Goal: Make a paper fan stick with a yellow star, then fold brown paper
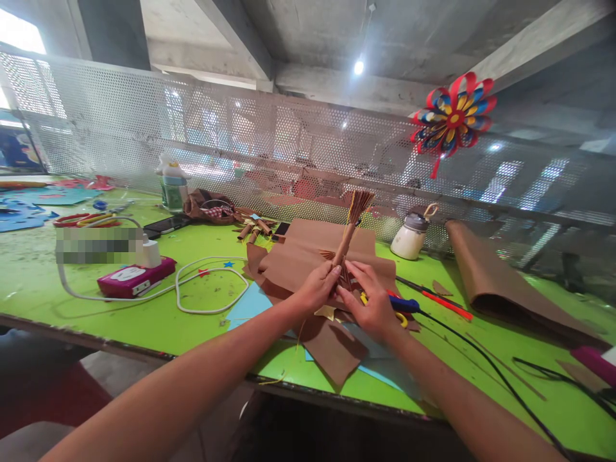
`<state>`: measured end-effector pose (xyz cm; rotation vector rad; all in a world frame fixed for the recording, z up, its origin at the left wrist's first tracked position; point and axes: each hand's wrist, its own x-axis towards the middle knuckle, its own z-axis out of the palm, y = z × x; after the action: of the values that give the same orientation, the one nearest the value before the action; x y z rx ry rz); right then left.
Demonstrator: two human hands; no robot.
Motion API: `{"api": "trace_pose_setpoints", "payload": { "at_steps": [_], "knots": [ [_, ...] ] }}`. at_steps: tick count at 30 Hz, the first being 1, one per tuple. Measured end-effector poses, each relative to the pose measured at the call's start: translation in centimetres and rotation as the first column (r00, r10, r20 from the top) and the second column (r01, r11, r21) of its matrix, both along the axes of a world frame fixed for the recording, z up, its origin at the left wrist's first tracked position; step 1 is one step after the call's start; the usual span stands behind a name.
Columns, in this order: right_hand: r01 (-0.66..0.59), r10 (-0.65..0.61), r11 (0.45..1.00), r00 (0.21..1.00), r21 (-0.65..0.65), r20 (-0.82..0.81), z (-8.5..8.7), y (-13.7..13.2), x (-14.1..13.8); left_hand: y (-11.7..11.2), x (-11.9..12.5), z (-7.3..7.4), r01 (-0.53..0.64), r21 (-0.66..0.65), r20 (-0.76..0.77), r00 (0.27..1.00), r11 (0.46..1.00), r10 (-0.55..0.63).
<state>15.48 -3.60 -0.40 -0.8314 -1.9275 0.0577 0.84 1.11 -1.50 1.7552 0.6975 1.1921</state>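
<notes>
My left hand (pixel 317 287) and my right hand (pixel 370 301) meet at the base of a brown rolled-paper stick (pixel 344 245) that stands tilted up from the table. Its top spreads into a pleated brown fan (pixel 359 204). Both hands pinch the lower end, where small pleated brown pieces stick out. Under my hands lie brown paper sheets (pixel 298 253) and a light blue sheet (pixel 250 305). A glue gun with a blue and yellow handle (pixel 403 306) lies just right of my right hand.
On the green table (pixel 202 324) are a pink box (pixel 135 278) with a white cable (pixel 212 309), a phone (pixel 166 224), a white glue pot (pixel 411 239), a brown paper roll (pixel 486 273) and an orange stick (pixel 447 305). A paper flower (pixel 452 119) hangs on the mesh screen.
</notes>
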Motion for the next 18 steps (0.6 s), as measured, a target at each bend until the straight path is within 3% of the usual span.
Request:
{"api": "trace_pose_setpoints", "payload": {
  "at_steps": [11, 18],
  "knots": [
    [0.031, -0.03, 0.999, 0.999, 0.023, -0.027, -0.14, 0.27, 0.06, 0.4, -0.07, -0.19, -0.042, 0.003, -0.014, 0.999, 0.999, 0.042],
    [-0.005, -0.001, 0.998, 0.995, -0.057, -0.101, -0.4, 0.28, -0.09, 0.28, 0.09, 0.02, -0.062, -0.014, 0.0, 0.998, 0.998, 0.062]
  ]
}}
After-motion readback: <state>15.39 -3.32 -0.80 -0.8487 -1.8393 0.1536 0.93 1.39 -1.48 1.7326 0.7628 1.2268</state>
